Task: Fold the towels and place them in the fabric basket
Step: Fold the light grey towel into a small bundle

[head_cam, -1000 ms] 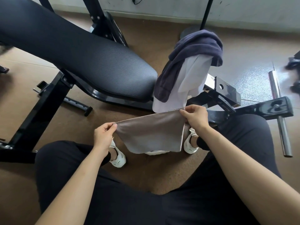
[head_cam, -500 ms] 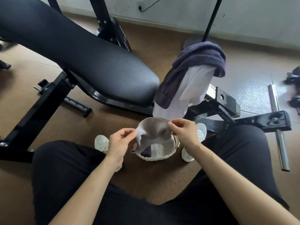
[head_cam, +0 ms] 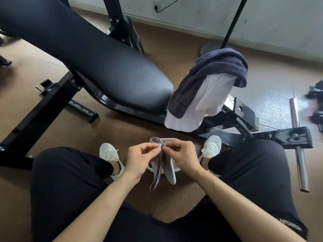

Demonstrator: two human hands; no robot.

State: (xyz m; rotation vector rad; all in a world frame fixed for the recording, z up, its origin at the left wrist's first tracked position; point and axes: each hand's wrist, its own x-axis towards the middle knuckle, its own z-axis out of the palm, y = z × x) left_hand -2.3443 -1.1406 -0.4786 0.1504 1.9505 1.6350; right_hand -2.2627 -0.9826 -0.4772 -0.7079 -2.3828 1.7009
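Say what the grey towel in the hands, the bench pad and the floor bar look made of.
The grey towel looks like soft matte cloth, perhaps microfibre: it droops in limp folds. The bench pad seems covered in black vinyl, given its ribbed sheen. The bar is polished metal, likely chromed steel: it gleams.

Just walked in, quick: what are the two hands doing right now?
Left hand: pinching the grey towel at its top edge.
Right hand: pinching the same towel.

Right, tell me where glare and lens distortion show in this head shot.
Head view: glare washes the floor at right, beside the steel bar; wide-angle distortion bows the bench pad; left hand, right hand and grey towel are sharp.
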